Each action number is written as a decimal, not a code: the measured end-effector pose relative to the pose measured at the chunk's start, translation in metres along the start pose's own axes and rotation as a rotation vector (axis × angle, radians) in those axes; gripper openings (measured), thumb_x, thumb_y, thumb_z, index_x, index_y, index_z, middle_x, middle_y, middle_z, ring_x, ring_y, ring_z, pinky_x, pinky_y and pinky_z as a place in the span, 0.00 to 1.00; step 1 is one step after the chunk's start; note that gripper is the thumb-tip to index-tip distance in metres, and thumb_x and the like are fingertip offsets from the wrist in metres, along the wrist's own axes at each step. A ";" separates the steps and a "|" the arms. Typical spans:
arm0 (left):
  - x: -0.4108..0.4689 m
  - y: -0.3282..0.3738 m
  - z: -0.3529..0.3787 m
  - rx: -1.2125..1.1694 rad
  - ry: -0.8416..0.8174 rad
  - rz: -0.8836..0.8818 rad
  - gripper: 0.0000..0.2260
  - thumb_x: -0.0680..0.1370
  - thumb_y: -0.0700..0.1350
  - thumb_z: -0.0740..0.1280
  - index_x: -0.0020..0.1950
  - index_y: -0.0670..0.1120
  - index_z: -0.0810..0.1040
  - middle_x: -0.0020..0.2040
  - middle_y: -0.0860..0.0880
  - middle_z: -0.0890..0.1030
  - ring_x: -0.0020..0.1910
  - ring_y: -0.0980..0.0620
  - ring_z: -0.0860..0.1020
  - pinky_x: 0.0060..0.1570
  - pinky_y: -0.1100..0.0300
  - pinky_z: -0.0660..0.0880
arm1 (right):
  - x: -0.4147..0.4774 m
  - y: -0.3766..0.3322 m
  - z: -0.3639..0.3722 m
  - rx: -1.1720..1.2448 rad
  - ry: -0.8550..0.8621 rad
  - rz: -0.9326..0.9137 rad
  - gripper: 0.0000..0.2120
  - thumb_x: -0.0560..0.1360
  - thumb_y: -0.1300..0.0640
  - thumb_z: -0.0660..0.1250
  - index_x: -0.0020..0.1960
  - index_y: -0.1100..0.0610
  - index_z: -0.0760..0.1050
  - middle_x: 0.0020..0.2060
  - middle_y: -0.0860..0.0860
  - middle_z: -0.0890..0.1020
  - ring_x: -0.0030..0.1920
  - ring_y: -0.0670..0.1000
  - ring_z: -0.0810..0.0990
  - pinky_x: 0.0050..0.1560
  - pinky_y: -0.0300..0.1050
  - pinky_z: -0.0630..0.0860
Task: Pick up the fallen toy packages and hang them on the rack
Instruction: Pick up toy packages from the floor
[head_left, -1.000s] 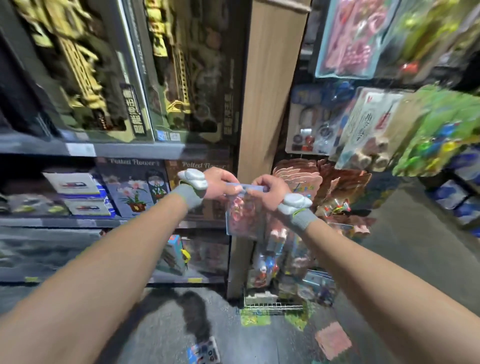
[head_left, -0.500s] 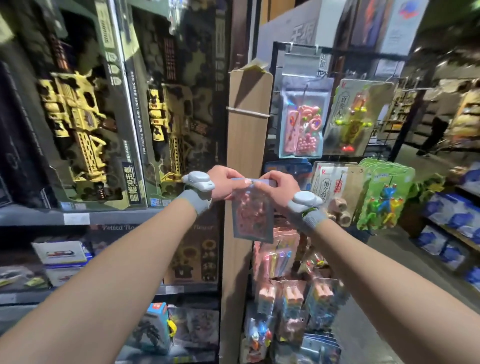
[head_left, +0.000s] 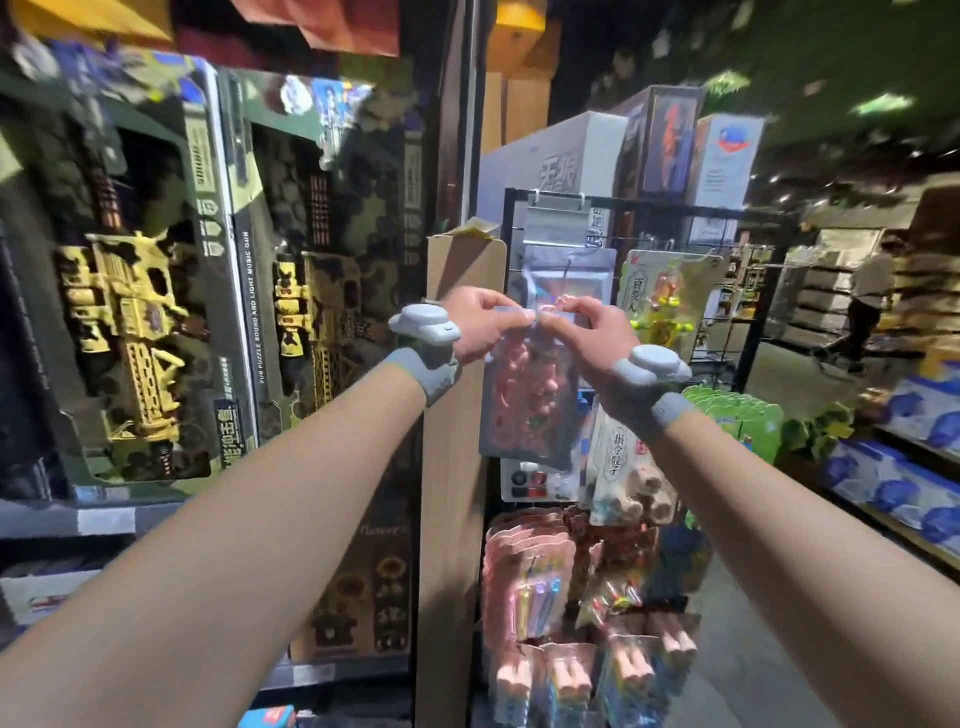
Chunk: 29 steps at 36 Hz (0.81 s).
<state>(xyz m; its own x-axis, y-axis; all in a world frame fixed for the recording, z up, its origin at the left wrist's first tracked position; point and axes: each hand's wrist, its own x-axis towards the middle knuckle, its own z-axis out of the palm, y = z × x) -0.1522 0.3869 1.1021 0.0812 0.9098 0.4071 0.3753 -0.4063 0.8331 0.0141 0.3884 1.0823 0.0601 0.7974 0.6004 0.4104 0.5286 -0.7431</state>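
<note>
A single wide-angle view from the person's head (straight edges bow toward the frame's borders). It faces forward, about level, along both forearms, which rise from the bottom corners and meet mid-frame. There the left hand (head_left: 480, 325) and right hand (head_left: 587, 338) pinch a packet (head_left: 530, 405) at arm's reach. The rack (head_left: 623, 199) is just behind, boxes (head_left: 156, 286) fill the left, and an aisle (head_left: 779, 374) recedes to the right.
</note>
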 end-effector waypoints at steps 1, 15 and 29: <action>0.003 0.007 0.001 -0.002 0.014 0.028 0.05 0.73 0.49 0.75 0.39 0.51 0.82 0.37 0.51 0.84 0.37 0.52 0.82 0.34 0.60 0.77 | 0.003 -0.006 -0.005 0.025 0.016 -0.005 0.07 0.72 0.50 0.74 0.42 0.52 0.80 0.35 0.48 0.78 0.36 0.47 0.74 0.34 0.39 0.69; 0.029 0.055 0.020 -0.047 0.093 0.103 0.06 0.73 0.47 0.75 0.36 0.50 0.82 0.35 0.51 0.84 0.36 0.53 0.81 0.40 0.58 0.80 | 0.036 -0.029 -0.042 0.090 0.122 0.012 0.16 0.65 0.44 0.74 0.42 0.56 0.80 0.42 0.61 0.83 0.40 0.53 0.77 0.43 0.55 0.77; 0.040 0.071 0.038 -0.004 0.117 0.095 0.05 0.75 0.47 0.72 0.42 0.47 0.83 0.38 0.49 0.84 0.36 0.52 0.80 0.37 0.62 0.77 | 0.051 -0.023 -0.054 0.213 0.117 0.035 0.08 0.73 0.57 0.73 0.46 0.61 0.79 0.38 0.54 0.78 0.41 0.53 0.77 0.46 0.54 0.77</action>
<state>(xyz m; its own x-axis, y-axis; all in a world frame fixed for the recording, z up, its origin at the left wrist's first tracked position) -0.0877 0.3977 1.1632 0.0075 0.8512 0.5247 0.3670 -0.4905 0.7904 0.0565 0.4013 1.1457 0.1813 0.7835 0.5944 0.2063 0.5607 -0.8019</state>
